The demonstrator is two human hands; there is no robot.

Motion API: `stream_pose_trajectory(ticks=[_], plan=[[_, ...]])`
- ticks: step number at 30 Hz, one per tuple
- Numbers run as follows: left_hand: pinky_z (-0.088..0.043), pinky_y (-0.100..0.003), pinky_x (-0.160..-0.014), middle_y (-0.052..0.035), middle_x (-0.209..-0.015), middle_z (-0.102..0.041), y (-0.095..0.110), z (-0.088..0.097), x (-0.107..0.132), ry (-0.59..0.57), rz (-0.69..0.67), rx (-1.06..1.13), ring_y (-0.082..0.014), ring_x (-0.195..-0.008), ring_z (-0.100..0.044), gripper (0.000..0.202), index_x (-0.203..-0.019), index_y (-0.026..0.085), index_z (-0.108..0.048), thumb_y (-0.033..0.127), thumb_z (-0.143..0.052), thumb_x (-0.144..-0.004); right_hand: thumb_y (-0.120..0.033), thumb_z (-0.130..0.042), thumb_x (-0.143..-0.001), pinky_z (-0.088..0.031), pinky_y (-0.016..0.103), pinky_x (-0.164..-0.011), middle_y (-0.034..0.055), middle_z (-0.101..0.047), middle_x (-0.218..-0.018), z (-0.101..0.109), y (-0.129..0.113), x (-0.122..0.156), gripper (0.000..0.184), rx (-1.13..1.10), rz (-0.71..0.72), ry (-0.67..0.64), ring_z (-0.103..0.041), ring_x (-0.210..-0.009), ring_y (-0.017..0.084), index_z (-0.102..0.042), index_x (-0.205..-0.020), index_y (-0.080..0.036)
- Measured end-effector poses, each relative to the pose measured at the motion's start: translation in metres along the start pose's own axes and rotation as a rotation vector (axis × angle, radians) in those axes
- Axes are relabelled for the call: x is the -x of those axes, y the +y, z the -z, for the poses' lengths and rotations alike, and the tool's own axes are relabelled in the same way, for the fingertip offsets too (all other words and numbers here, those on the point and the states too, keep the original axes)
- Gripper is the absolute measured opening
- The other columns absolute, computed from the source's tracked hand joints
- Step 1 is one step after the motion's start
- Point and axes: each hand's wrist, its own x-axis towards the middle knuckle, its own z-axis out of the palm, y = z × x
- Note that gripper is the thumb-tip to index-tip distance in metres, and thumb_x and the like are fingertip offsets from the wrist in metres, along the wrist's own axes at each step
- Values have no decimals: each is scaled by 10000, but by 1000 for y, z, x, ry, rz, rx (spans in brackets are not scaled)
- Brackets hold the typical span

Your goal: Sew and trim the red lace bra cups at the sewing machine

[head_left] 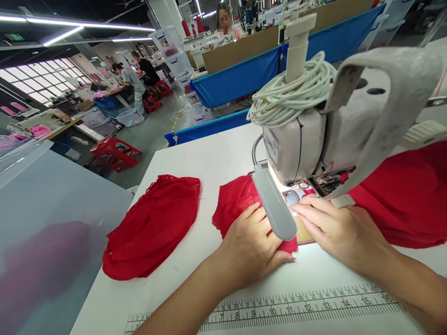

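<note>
My left hand (252, 242) lies flat with its fingers stretched over a piece of red fabric (233, 202) on the white sewing table (209, 158). My right hand (335, 228) rests fingers out beside the needle area, pressing the work under the grey sewing machine (349, 121). A lit lamp arm (274, 204) crosses in front of both hands and hides the fabric at the presser foot. More red fabric (408, 195) is heaped to the right behind the machine.
A stack of red lace pieces (153, 228) lies to the left on the table. A printed ruler (300, 307) runs along the front edge. A coiled white cable (289, 93) sits on the machine. A translucent bin (45, 232) stands at the left. People work at distant tables.
</note>
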Motion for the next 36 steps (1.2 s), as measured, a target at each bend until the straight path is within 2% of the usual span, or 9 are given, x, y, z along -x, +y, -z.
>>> stream_pose_trajectory(ticks=[4,8,16,23,27,33,36], plan=[[-508,-430,-913,-113,-1148,-661,-1,-1,0,0,-4,-2,-247,-1075,-592,431,-1045,148,-647,500,-415,-960,-89,-405,-840,-273,259,-423,37,-674,-843,2,-1,-1,318,22,65,9,-543,-592,130,-684,-763,-222],[-534,-422,-857,-139,-1163,-638,0,0,1,-12,13,-12,-251,-1055,-594,433,-1081,150,-635,499,-409,-960,-60,-402,-802,-248,242,-401,30,-667,-828,5,-2,-3,329,19,103,14,-516,-559,108,-688,-750,-214],[-555,-395,-796,-156,-1134,-628,2,3,-2,45,13,24,-245,-993,-611,449,-1060,139,-638,491,-374,-971,-88,-435,-812,-221,212,-397,17,-641,-786,6,-3,-4,292,-17,93,-2,-451,-515,90,-689,-762,-224],[-551,-433,-839,-157,-1167,-628,1,5,-2,-9,6,12,-256,-1043,-603,446,-1094,137,-626,495,-395,-965,-100,-433,-827,-215,238,-406,7,-607,-757,6,-2,-4,286,-38,78,-60,-414,-500,93,-684,-782,-232],[-552,-435,-849,-143,-1122,-653,1,6,-4,-21,-10,16,-235,-990,-615,461,-1100,125,-626,488,-370,-976,-87,-436,-809,-226,252,-422,12,-624,-778,2,-2,-2,306,-43,53,-44,-445,-517,98,-702,-822,-239],[-553,-436,-845,-148,-1120,-658,2,9,-6,-17,-20,22,-230,-953,-622,481,-1120,116,-622,492,-356,-978,-89,-460,-787,-202,261,-419,18,-643,-767,6,-2,-4,259,-36,71,-71,-392,-467,90,-613,-611,-200],[-541,-448,-880,-146,-1136,-656,1,8,-6,-19,-20,28,-242,-997,-622,476,-1134,117,-615,488,-361,-978,-92,-446,-797,-202,259,-417,21,-645,-761,7,-2,-4,278,-57,64,-76,-382,-456,89,-603,-596,-201]])
